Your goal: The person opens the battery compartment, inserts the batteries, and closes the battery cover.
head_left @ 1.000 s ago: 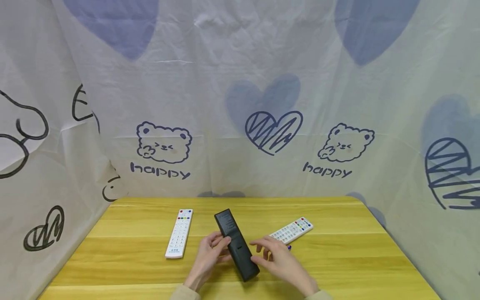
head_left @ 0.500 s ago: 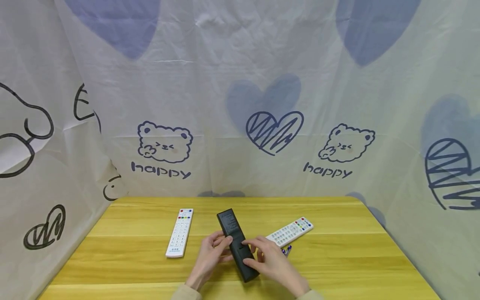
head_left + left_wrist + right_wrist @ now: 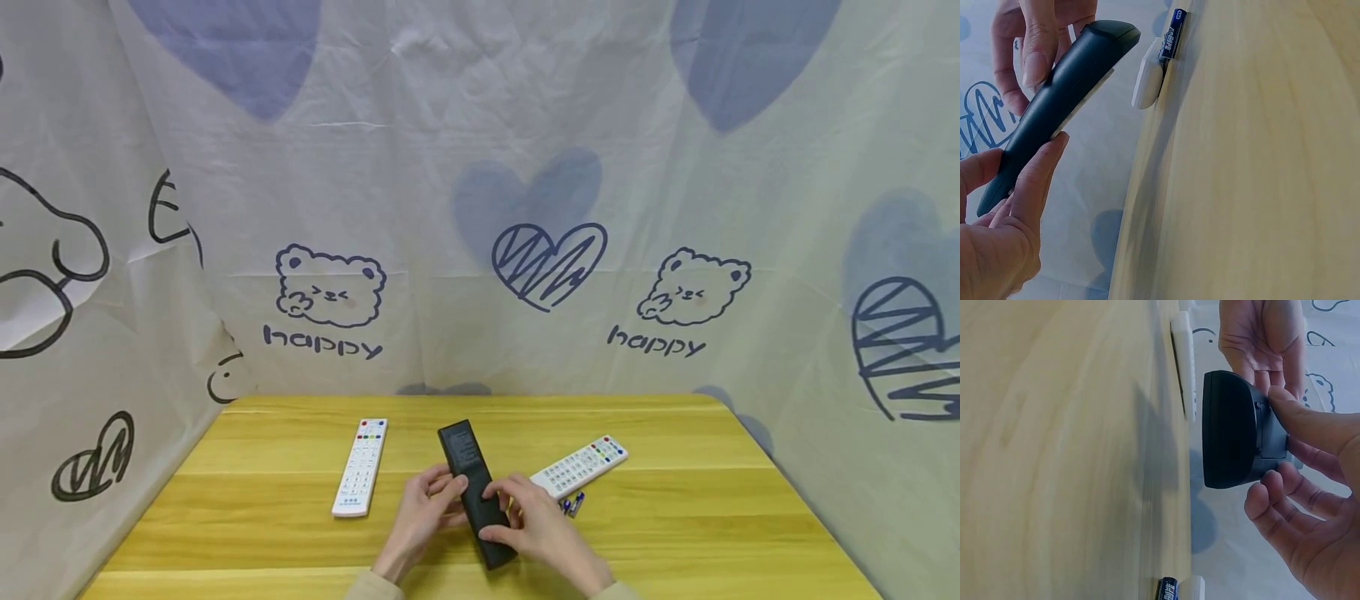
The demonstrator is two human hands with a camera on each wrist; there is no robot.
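Note:
A black remote control (image 3: 467,458), back side up, is held at a slant above the table in the head view. My left hand (image 3: 420,517) grips it by the left side, thumb on top and fingers underneath. On its lower half lie the thumb and fingertips of my right hand (image 3: 543,525), over the battery cover (image 3: 1272,431), whose raised edge shows in the right wrist view. In the left wrist view a pale strip shows along the underside of the remote control (image 3: 1054,87). The fingers hide part of the cover.
A white remote control (image 3: 360,467) lies at the left of the wooden table (image 3: 675,500). Another white remote control (image 3: 581,467) lies to the right, with small blue batteries (image 3: 576,504) just in front of it. A patterned cloth (image 3: 450,350) hangs behind the table.
My right hand has moved left from beside the black remote control onto its back, covering the notch there. The remote control has shifted slightly right in my left hand's grip. Batteries now show more.

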